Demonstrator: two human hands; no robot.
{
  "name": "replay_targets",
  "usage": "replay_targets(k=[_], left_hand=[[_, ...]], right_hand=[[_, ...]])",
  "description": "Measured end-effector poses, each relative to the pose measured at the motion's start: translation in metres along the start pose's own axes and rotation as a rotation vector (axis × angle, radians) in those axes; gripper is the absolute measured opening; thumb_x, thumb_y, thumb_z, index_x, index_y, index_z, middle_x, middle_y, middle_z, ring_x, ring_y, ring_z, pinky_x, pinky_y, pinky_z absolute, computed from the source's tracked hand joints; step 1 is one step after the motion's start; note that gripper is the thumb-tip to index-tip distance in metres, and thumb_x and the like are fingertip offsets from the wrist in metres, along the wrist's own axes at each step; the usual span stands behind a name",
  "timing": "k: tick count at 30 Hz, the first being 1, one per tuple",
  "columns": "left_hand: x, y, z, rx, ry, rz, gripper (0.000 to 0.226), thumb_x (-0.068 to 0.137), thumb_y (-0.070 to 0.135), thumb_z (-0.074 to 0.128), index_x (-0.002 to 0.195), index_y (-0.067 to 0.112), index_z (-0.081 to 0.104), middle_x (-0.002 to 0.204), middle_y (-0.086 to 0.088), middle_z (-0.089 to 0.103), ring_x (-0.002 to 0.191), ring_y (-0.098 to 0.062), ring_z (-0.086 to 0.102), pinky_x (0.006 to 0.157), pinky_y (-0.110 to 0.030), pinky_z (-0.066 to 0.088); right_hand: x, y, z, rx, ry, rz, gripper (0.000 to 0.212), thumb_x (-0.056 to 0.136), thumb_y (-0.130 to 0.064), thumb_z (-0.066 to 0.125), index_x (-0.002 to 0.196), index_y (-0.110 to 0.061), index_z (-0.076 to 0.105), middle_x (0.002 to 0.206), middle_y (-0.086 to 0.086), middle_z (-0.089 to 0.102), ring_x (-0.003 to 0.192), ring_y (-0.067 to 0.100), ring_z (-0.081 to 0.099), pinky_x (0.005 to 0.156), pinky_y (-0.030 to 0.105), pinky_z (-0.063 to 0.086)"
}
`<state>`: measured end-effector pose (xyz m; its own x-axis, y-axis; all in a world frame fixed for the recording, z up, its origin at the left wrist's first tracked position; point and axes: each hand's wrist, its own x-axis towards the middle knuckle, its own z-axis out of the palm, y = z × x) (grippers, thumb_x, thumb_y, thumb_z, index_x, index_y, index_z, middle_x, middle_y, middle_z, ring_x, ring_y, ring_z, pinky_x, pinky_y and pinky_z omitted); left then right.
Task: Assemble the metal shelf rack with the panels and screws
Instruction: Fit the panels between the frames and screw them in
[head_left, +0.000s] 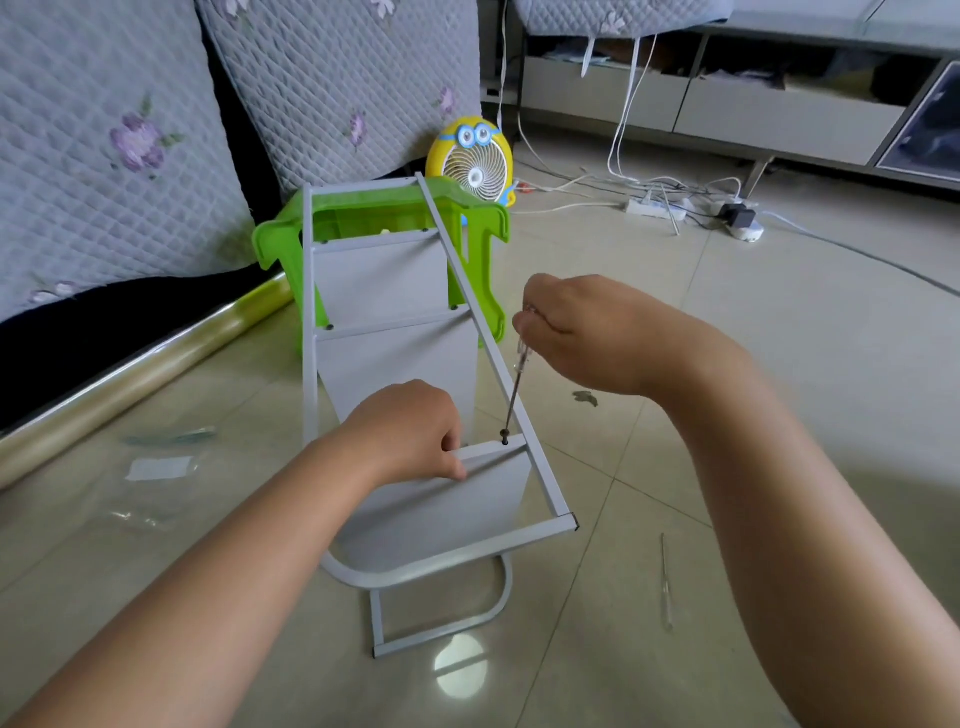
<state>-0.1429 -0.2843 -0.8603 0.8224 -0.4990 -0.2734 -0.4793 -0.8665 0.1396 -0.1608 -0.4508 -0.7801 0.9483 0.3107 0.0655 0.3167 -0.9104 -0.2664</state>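
Observation:
The grey metal shelf rack lies tilted on the floor, its far end propped on a green plastic stool. Three grey panels sit between its side rails. My left hand grips the upper edge of the nearest panel. My right hand holds a clear-handled screwdriver pointing down. Its tip sits on a dark screw at the panel's right corner, beside the right rail.
A second screwdriver lies on the tiles at the right. Clear plastic bags lie on the floor at the left. A yellow fan stands behind the stool, a quilted sofa at the left, and a power strip with cables at the back.

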Motion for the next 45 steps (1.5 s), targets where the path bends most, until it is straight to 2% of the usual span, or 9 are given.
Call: replay_targets(k=[7,17,22,25,27,30,32,40,45], left_hand=[[0.0,-0.001,-0.004,0.011,0.017,0.007,0.026,0.08,0.041,0.064,0.077,0.015,0.067,0.077,-0.002,0.067,0.071,-0.017,0.055,0.064,-0.027,0.039],[-0.011,-0.005,0.006,0.044,0.043,0.011,0.046,0.087,0.041,0.056,0.05,0.025,0.035,0.055,0.006,0.04,0.056,-0.01,0.038,0.052,-0.026,0.025],[-0.012,-0.005,0.008,0.107,0.059,-0.007,0.047,0.09,0.041,0.05,0.052,0.021,0.031,0.058,0.004,0.037,0.061,-0.016,0.038,0.052,-0.028,0.024],[-0.016,-0.001,0.01,0.17,0.112,0.007,0.041,0.093,0.04,0.045,0.06,0.017,0.037,0.065,0.004,0.04,0.069,-0.018,0.043,0.057,-0.028,0.028],[-0.021,0.002,0.015,0.228,0.245,0.047,0.027,0.091,0.038,0.051,0.076,0.017,0.055,0.077,0.003,0.053,0.081,-0.022,0.054,0.059,-0.026,0.033],[-0.024,-0.005,0.04,0.183,0.607,0.201,0.012,0.064,0.018,0.08,0.072,0.013,0.072,0.055,-0.001,0.059,0.05,-0.024,0.059,0.034,-0.023,0.04],[-0.024,-0.011,0.054,0.077,0.755,0.275,0.011,0.068,0.013,0.066,0.074,0.01,0.074,0.054,-0.002,0.061,0.045,-0.022,0.057,0.032,-0.023,0.043],[-0.024,-0.011,0.058,0.047,0.839,0.319,0.028,0.079,0.015,0.05,0.069,0.006,0.074,0.059,-0.003,0.064,0.048,-0.02,0.056,0.035,-0.024,0.045],[-0.029,-0.002,0.059,0.189,0.834,0.278,0.027,0.047,-0.007,0.072,0.07,0.008,0.075,0.055,-0.003,0.063,0.043,-0.022,0.055,0.035,-0.019,0.038]], right_hand=[[-0.005,0.0,-0.01,0.072,0.033,-0.318,0.035,0.088,-0.028,0.042,0.077,0.003,0.055,0.061,0.008,0.055,0.06,0.022,0.043,0.063,0.034,0.033],[-0.005,0.004,0.008,0.029,0.201,-0.112,0.041,0.091,-0.029,0.044,0.055,-0.017,0.03,0.047,0.0,0.034,0.051,0.025,0.04,0.058,0.036,0.042],[-0.002,0.012,0.006,0.087,0.169,-0.13,0.024,0.094,-0.021,0.046,0.091,-0.002,0.059,0.072,0.008,0.058,0.063,0.021,0.042,0.064,0.032,0.037],[-0.001,0.017,0.013,0.199,0.221,-0.22,0.017,0.088,-0.011,0.055,0.096,0.001,0.064,0.08,0.008,0.061,0.064,0.01,0.043,0.064,0.008,0.035],[0.0,0.02,0.015,0.222,0.284,-0.268,0.02,0.079,-0.008,0.053,0.089,0.002,0.068,0.08,0.01,0.064,0.066,0.007,0.046,0.065,0.006,0.035],[-0.005,0.021,0.01,0.31,0.208,-0.279,0.027,0.076,-0.007,0.046,0.09,0.001,0.068,0.075,-0.005,0.06,0.059,0.001,0.049,0.06,0.004,0.039],[-0.009,0.022,0.004,0.356,0.114,-0.257,0.034,0.076,-0.003,0.038,0.099,0.0,0.064,0.078,-0.011,0.056,0.057,0.002,0.057,0.055,0.007,0.046],[-0.007,0.021,-0.002,0.412,0.022,-0.241,0.014,0.09,0.007,0.047,0.095,0.003,0.059,0.081,0.016,0.068,0.066,0.01,0.067,0.064,0.02,0.056],[-0.008,0.015,-0.005,0.288,0.062,-0.24,0.014,0.09,-0.004,0.052,0.082,0.007,0.057,0.064,0.011,0.065,0.054,0.012,0.064,0.056,0.017,0.049]])
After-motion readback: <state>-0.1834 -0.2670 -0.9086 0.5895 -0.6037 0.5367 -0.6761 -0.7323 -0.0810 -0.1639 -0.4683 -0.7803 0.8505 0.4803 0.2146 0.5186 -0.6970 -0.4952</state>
